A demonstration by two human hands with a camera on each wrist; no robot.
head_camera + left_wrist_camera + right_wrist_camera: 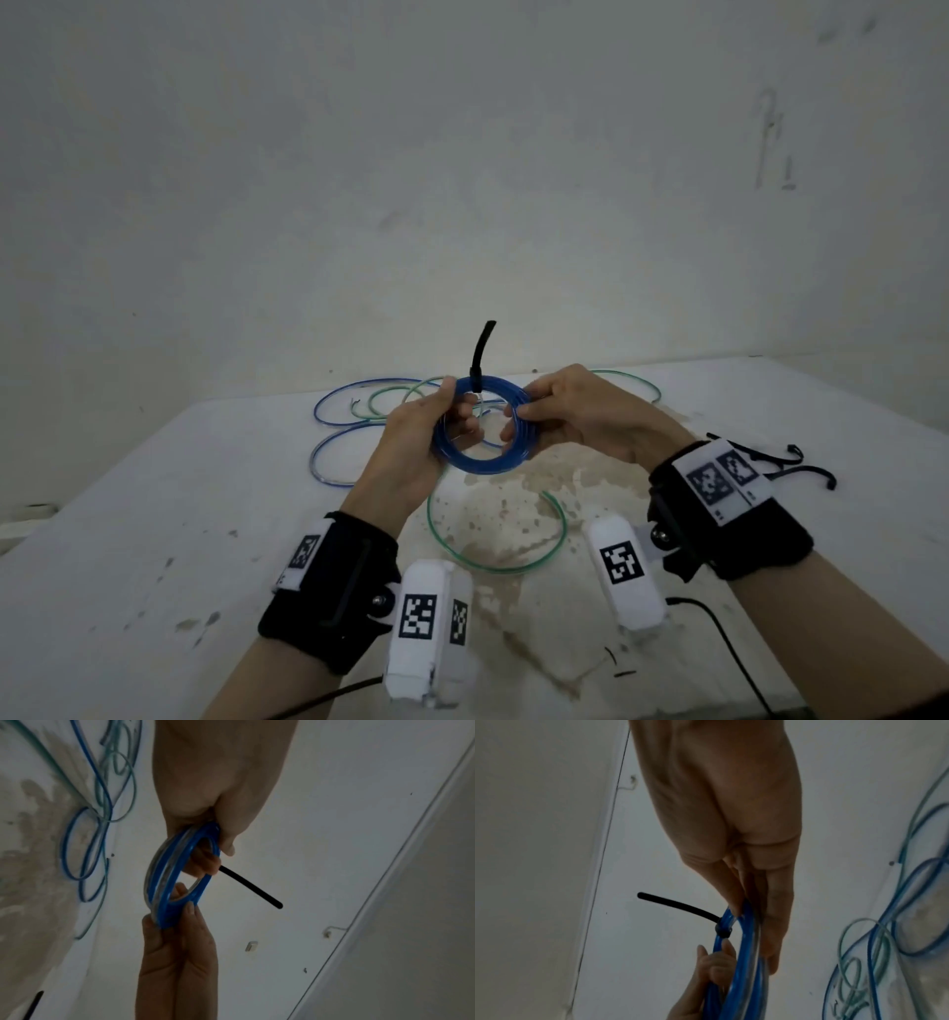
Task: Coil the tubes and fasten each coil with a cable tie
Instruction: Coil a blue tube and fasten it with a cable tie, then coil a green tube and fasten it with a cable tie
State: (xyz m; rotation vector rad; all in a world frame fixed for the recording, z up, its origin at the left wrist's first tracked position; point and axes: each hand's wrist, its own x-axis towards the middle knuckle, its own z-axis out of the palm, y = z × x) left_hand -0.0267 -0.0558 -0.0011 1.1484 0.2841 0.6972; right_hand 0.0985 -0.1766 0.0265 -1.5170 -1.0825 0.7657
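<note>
Both hands are up over the table: my left hand grips the left side of the coil of translucent blue plastic tubing, thumb on the outer edge and fingers curled through the middle, while my right hand pinches the right side of the same coil, thumb on the near face and fingers behind. So the coil hangs between them, held in the air above the stained white tabletop. I see a black cable tie cinched round the top of the coil, its free tail sticking upward. On the table behind lie loose blue tubes and loose green tubes in open loops, and one green tube curves just below the hands. Spare black cable ties lie near my right wrist.
</note>
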